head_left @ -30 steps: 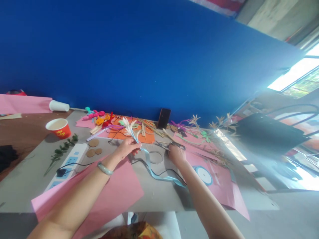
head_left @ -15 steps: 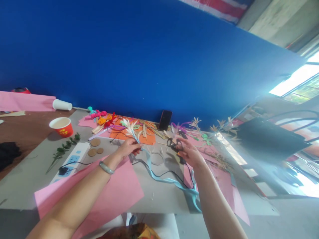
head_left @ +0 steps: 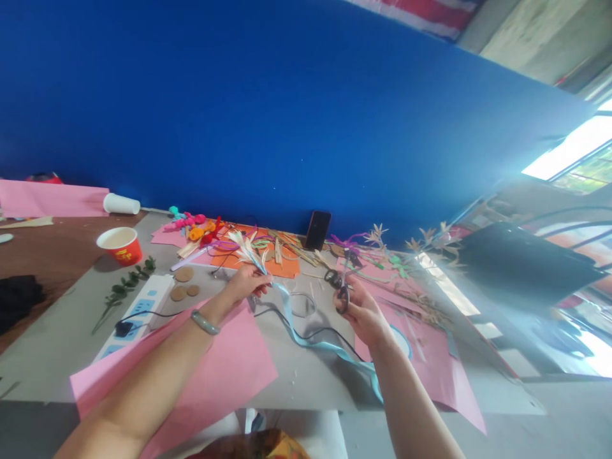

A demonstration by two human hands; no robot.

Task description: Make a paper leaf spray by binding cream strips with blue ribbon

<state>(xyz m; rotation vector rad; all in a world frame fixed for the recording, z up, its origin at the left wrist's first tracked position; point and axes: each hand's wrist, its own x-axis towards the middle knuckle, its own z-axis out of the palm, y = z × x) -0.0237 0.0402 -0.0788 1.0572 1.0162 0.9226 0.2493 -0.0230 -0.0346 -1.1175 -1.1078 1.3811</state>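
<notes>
My left hand (head_left: 247, 284) is closed round the stem of a pale, cream-coloured dried flower (head_left: 246, 247). Light blue ribbon (head_left: 288, 312) is wound at that stem and trails from my fingers across the table, passing behind my right forearm. In my right hand (head_left: 364, 309) is a pair of dark-handled scissors (head_left: 343, 294), with fingers at the handle loops and the blades pointing up and away from me. The scissors are apart from the ribbon. Pink paper (head_left: 229, 363) lies under my left forearm.
A phone (head_left: 318, 231) leans against the blue wall (head_left: 287, 115). At left are a red paper cup (head_left: 119, 246), a leafy green sprig (head_left: 127, 285), a power strip (head_left: 136, 315) and wooden discs (head_left: 183, 274). Dried stems (head_left: 425, 299) and paper lie at right.
The scissors have turned in my right hand, so their blades now show pointing upward. That hand has closed more around the handles. My left hand keeps its hold on the flower and ribbon.
</notes>
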